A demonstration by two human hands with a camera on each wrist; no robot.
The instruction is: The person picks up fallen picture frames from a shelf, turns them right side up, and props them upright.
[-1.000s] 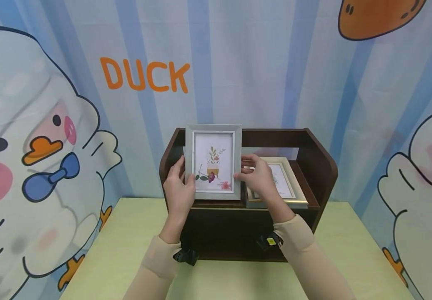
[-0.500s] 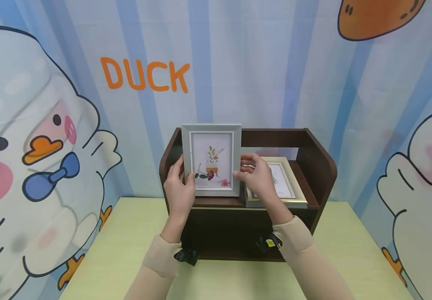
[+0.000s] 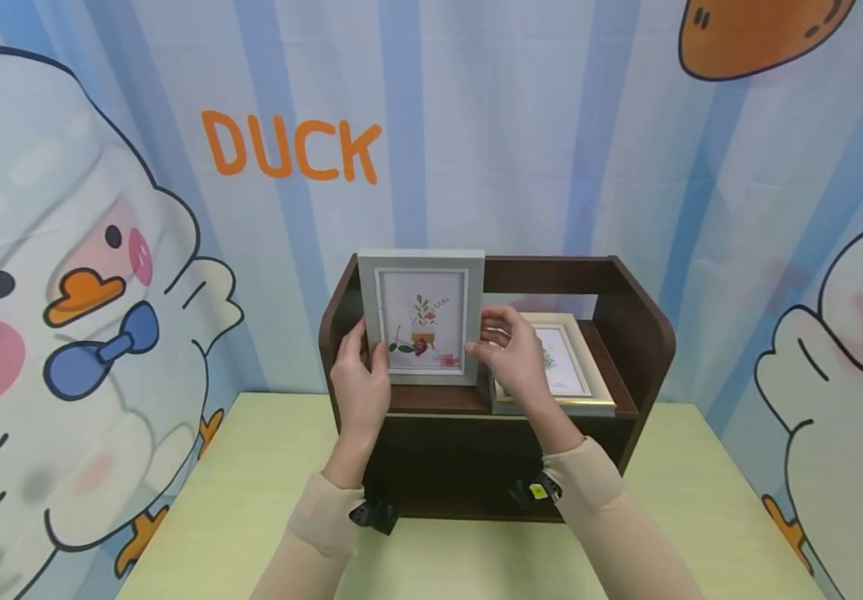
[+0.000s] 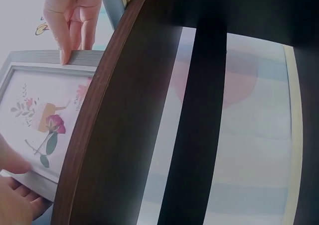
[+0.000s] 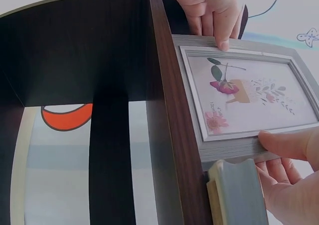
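A grey picture frame [image 3: 368, 325] with a potted-plant print and a rose stands nearly upright on the top shelf, at its left half. My left hand [image 3: 360, 385] grips its left edge, thumb in front and fingers behind. At the opposite edge my right hand [image 3: 519, 354] pinches the frame between thumb and fingers. The right wrist view shows the right thumb [image 5: 284, 141] on the front border of the grey frame [image 5: 244, 48]. In the left wrist view, the right hand [image 4: 75, 16] reaches the frame's far edge, while the left hand [image 4: 15, 185] is partly cut off.
A cream-and-gold picture frame [image 3: 595, 379] lies on the shelf's right half, beside the right hand. The dark brown two-tier shelf [image 3: 645, 333] has raised side panels and a back rail. It stands on a pale yellow-green table [image 3: 266, 467] before a duck-print curtain [image 3: 506, 167].
The grey frame's lower edge has moved back from the shelf's front edge, and its left side has shifted slightly left. Both hands keep their hold on it.
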